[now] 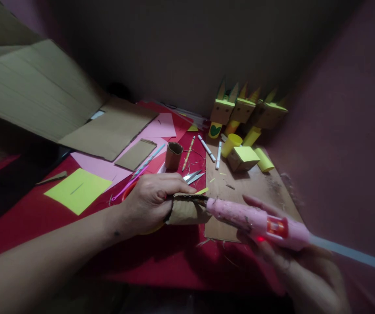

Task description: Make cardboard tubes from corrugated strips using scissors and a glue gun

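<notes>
Cardboard piece (189, 212) pinched at one end by my left hand (155, 195), other end beside glue gun (240, 215) gripped in my right hand (297, 269); likely light, stiff, crushable, best held gently by outer wall.

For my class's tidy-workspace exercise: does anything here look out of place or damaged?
Yes. The pink glue gun in the right hand has dark smudges along its barrel, so it looks soiled. Scraps litter the brown board untidily, and the scissor blades appear parted.
</notes>
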The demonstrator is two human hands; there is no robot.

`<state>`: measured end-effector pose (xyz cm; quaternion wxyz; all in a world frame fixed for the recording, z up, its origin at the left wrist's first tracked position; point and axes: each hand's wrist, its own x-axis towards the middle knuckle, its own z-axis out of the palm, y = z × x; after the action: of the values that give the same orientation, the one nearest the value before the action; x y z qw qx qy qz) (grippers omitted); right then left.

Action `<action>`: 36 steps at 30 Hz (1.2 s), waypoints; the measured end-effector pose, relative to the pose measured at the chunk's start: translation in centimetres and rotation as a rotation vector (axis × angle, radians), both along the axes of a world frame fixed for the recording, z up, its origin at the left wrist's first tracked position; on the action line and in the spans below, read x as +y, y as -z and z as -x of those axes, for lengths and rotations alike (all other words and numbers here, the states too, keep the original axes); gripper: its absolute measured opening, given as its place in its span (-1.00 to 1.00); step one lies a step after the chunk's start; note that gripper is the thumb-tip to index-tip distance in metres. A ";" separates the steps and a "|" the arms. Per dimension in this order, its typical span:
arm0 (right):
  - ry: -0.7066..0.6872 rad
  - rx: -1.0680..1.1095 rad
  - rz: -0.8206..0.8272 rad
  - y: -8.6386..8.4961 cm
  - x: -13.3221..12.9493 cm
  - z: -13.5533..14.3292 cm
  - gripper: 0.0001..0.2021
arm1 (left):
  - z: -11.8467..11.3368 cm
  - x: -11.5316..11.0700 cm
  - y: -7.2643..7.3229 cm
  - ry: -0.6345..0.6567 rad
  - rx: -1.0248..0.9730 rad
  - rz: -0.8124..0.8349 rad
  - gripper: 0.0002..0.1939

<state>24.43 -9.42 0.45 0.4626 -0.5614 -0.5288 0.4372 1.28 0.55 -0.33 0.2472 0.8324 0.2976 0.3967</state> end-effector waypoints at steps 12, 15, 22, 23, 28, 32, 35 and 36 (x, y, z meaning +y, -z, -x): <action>0.011 0.051 0.073 0.4 0.5 -2.0 -0.48 | 0.0 0.2 0.2 -0.011 -0.014 -0.059 -0.84; 0.046 0.057 0.104 0.3 0.4 -2.0 -0.48 | 0.1 0.2 0.2 -0.011 0.007 -0.051 -0.82; 0.114 0.076 0.113 -0.5 0.0 -1.1 -0.53 | 0.2 0.3 0.3 -0.011 -0.034 -0.050 -0.86; 0.120 0.065 0.102 -0.6 -0.1 -1.0 -0.53 | 0.2 0.3 0.4 -0.016 -0.037 -0.051 -0.87; 0.116 0.074 0.062 -0.1 -0.1 -1.5 -0.51 | 0.4 0.4 1.0 -0.038 -0.029 -0.045 -0.87; 0.051 0.112 0.106 0.4 0.1 -2.6 -0.51 | 0.5 0.4 1.3 -0.033 -0.043 -0.042 -0.87; 0.036 0.120 0.118 0.4 0.2 -2.8 -0.50 | 0.4 0.3 0.9 -0.050 -0.032 -0.039 -0.87; 0.048 0.118 0.118 0.2 0.1 -2.6 -0.50 | 0.4 0.3 0.8 -0.055 -0.025 -0.036 -0.87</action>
<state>27.07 -9.31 0.21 0.4695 -0.5733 -0.4605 0.4887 0.90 0.82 -1.11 0.2252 0.8231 0.3101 0.4191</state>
